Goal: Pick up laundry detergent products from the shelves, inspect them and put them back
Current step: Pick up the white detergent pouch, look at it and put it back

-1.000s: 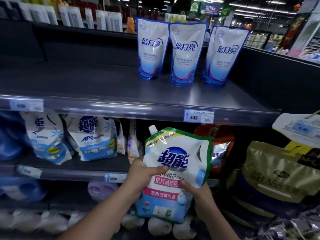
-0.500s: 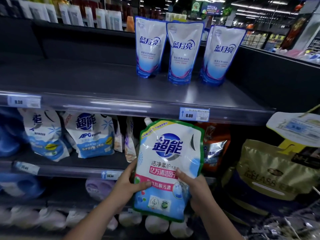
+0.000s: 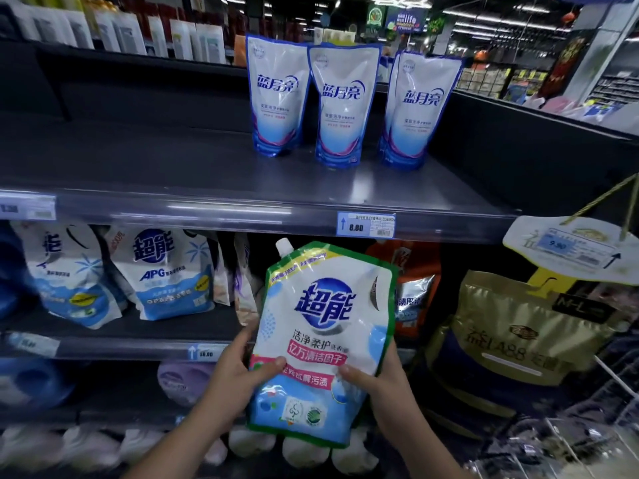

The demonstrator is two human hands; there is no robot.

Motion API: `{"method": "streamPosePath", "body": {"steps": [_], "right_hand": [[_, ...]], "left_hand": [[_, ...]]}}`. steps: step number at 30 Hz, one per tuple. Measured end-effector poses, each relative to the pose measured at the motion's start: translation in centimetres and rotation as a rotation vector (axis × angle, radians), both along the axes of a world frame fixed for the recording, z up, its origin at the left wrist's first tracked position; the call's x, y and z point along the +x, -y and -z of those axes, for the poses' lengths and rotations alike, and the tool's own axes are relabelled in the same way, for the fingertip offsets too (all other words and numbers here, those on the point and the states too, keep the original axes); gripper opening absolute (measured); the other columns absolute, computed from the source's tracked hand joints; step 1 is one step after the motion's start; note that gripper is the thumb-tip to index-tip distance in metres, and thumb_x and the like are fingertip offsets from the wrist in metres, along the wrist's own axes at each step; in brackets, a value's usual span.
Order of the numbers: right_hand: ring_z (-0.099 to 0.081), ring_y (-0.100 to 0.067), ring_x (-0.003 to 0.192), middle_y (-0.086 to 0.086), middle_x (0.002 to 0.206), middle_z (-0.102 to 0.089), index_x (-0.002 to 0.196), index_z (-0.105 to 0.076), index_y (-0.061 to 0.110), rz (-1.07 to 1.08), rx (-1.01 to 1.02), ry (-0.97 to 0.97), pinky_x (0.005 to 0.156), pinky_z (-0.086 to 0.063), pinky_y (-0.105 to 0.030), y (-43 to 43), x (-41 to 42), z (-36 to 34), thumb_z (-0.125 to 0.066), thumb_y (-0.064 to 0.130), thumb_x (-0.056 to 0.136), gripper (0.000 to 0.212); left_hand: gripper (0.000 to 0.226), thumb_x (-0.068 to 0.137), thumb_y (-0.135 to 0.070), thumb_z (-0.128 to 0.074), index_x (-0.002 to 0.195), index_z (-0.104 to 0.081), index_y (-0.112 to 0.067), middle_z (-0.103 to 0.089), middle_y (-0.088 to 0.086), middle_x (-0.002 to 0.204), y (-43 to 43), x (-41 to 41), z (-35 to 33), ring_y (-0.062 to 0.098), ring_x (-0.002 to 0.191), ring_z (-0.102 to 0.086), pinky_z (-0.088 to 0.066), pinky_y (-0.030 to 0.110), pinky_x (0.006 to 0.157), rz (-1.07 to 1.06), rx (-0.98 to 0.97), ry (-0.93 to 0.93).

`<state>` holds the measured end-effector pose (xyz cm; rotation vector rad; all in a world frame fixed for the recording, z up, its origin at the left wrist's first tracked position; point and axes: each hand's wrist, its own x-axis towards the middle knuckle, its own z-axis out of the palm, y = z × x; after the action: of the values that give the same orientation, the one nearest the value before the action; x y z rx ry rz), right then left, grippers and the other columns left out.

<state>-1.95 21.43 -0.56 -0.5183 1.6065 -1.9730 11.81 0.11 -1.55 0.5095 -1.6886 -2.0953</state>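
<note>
Green-edged detergent refill pouch (image 3: 323, 340) now upright, label facing me, raised from a second ago to just below the price tag (image 3: 366, 224). My left hand (image 3: 238, 371) and right hand (image 3: 377, 378) both grip its lower sides. Inspecting; shelving comes next.

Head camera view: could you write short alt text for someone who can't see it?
Two bare hands, left hand and right hand, hold up a green-edged white detergent pouch facing the camera, in front of shop shelves. Three blue-and-white pouches stand on the shelf above, over a price tag.
</note>
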Motion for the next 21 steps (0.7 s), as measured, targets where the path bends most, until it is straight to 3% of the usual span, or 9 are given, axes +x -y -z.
{"method": "streamPosePath", "body": {"steps": [4, 7, 11, 16, 21], "right_hand": [[-0.077, -0.028, 0.111, -0.004, 0.125, -0.078, 0.122, -0.069, 0.043, -0.012, 0.020, -0.062, 0.082, -0.064, -0.037, -0.5, -0.2, 0.0, -0.092, 0.020, 0.067, 0.064], [-0.076, -0.027, 0.112, -0.005, 0.125, -0.078, 0.122, -0.070, 0.040, -0.022, 0.036, -0.087, 0.084, -0.064, -0.038, -0.6, -0.1, 0.2, -0.091, 0.022, 0.070, 0.059], [-0.078, -0.030, 0.109, -0.008, 0.122, -0.079, 0.120, -0.071, 0.034, 0.007, 0.044, -0.045, 0.083, -0.065, -0.040, -0.6, -0.3, 1.0, -0.094, 0.016, 0.068, 0.060], [-0.078, -0.037, 0.105, -0.013, 0.118, -0.080, 0.124, -0.070, 0.018, 0.081, 0.074, 0.066, 0.092, -0.061, -0.060, 0.7, -1.1, 1.7, -0.094, 0.015, 0.072, 0.057], [-0.080, -0.029, 0.103, -0.005, 0.116, -0.081, 0.122, -0.071, 0.025, 0.149, 0.096, 0.023, 0.084, -0.066, -0.049, 2.9, -3.3, 0.9, -0.087, 0.007, 0.082, 0.047]], "left_hand": [[0.048, 0.076, 0.007, -0.078, 0.121, -0.069, -0.009, -0.081, 0.016, 0.108, -0.9, 0.0, 1.3, 0.027, 0.088, -0.080, -0.065, 0.034, 0.069, -0.064, 0.099, 0.021], [0.046, 0.068, 0.008, -0.078, 0.113, -0.072, -0.002, -0.081, 0.020, 0.100, -1.1, 0.0, 1.9, 0.028, 0.079, -0.080, -0.065, 0.035, 0.063, -0.085, 0.175, 0.016], [0.046, 0.064, 0.001, -0.080, 0.110, -0.073, 0.000, -0.080, 0.024, 0.102, -0.9, 0.0, 2.0, 0.030, 0.078, -0.079, -0.065, 0.036, 0.063, -0.081, 0.204, 0.005], [0.049, 0.062, -0.006, -0.085, 0.110, -0.071, -0.004, -0.080, 0.022, 0.101, -0.8, -1.2, 2.0, 0.035, 0.080, -0.079, -0.065, 0.042, 0.064, -0.129, 0.263, 0.020], [0.032, 0.079, 0.006, -0.079, 0.109, -0.072, -0.003, -0.081, 0.020, 0.102, 0.4, -3.9, 1.9, 0.031, 0.081, -0.080, -0.066, 0.041, 0.066, -0.206, 0.243, 0.022]]}}
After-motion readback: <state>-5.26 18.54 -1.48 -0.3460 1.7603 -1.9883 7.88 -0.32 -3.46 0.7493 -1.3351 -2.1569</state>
